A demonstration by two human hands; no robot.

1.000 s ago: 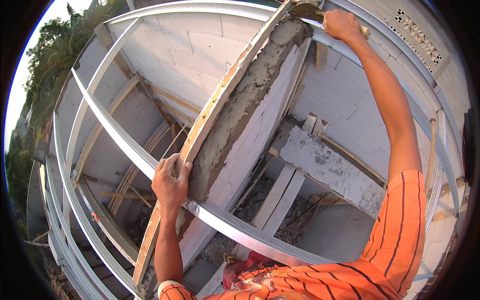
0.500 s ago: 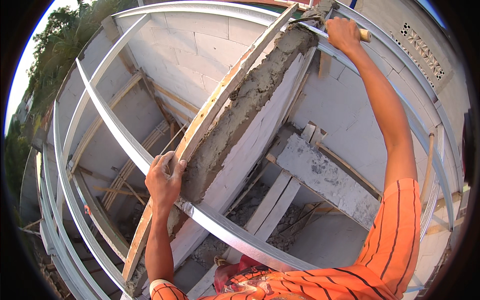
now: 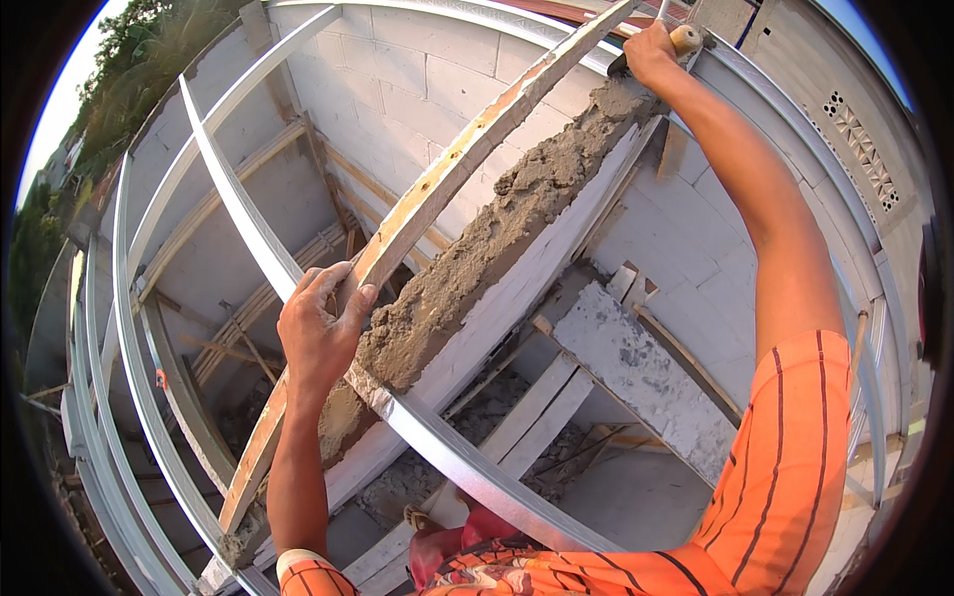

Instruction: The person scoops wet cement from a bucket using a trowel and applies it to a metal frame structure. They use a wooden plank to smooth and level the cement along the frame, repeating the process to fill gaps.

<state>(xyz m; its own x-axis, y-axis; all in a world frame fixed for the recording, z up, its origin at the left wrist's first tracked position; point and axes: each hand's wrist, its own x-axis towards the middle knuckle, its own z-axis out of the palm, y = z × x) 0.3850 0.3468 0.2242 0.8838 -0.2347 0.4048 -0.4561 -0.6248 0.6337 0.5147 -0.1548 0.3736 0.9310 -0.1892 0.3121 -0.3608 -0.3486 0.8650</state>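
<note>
My left hand (image 3: 320,323) grips a long wooden board (image 3: 472,139), fingers curled over it, beside where a silver metal rafter (image 3: 457,462) crosses. The board runs diagonally to the upper right, left of a rough strip of wet grey mortar (image 3: 507,228) on a white block wall's top. At the far end my right hand (image 3: 651,55) is closed round the wooden handle (image 3: 685,40) of a trowel, whose dark blade, largely hidden, is at the mortar's edge.
Curved-looking metal rafters (image 3: 224,169) span rooms with grey block walls (image 3: 457,79). Below lie planks (image 3: 532,417), a stained board (image 3: 636,368) and rubble. A wall with vent blocks (image 3: 860,149) stands at right, trees (image 3: 119,79) at upper left.
The board has shifted leftward from the mortar, showing a wider gap, my left hand still on it. My right hand with the trowel has moved slightly up and left. The view has shifted.
</note>
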